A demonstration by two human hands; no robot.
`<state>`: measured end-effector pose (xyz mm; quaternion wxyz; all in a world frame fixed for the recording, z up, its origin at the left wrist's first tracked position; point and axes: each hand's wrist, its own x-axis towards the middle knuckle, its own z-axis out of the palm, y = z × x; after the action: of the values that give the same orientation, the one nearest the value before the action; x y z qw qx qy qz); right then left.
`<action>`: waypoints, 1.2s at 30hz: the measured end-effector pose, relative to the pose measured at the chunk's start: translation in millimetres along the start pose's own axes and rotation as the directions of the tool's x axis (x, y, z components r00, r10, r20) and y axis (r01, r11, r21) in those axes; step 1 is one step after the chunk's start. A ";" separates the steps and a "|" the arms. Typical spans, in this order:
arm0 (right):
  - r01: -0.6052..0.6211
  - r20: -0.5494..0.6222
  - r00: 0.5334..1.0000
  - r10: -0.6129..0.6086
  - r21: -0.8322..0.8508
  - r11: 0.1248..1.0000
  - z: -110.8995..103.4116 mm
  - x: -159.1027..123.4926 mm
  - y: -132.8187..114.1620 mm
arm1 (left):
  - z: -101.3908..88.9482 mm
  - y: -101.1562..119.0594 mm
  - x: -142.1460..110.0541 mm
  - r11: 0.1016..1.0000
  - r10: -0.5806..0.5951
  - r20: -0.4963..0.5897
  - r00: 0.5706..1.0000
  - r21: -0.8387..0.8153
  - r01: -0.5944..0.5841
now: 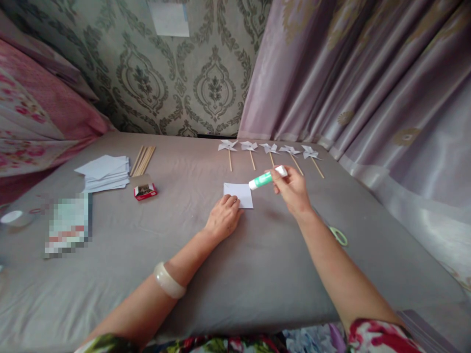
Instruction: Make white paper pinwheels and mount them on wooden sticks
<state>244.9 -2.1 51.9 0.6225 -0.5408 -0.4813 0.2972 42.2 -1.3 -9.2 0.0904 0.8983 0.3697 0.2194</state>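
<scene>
Grey cloth (pixel 184 274), white square paper (pixel 244 195), green-and-white glue stick (pixel 262 181)

Smooth plastic glue stick (pixel 263 180), matt paper sheet (pixel 243 192).

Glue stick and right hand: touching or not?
Touching. The head view shows the right hand gripping the glue stick, thumb pressed against its side.

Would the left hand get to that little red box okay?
Probably yes: nothing stands between the left hand and the red box, though it would have to lift off the paper it touches.
</scene>
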 end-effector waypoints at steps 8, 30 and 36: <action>0.335 0.362 0.918 -0.160 -0.497 0.800 39.8 5.3 17.0 | 6.4 1.2 -3.5 0.992 -0.017 0.081 0.997 0.128 0.007; 0.351 0.433 0.901 -0.028 -0.690 0.633 62.4 4.2 30.8 | 8.3 -4.2 -6.0 0.981 -0.054 0.079 0.995 0.188 0.039; 0.400 0.500 0.866 0.016 -0.711 0.578 56.7 8.2 24.0 | 9.4 -4.4 -7.1 0.973 -0.035 0.061 0.998 0.232 0.020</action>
<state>199.2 32.8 28.4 0.2134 -0.6175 -0.7509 0.0966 39.3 -3.2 -21.2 0.0003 0.9043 0.4018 0.1443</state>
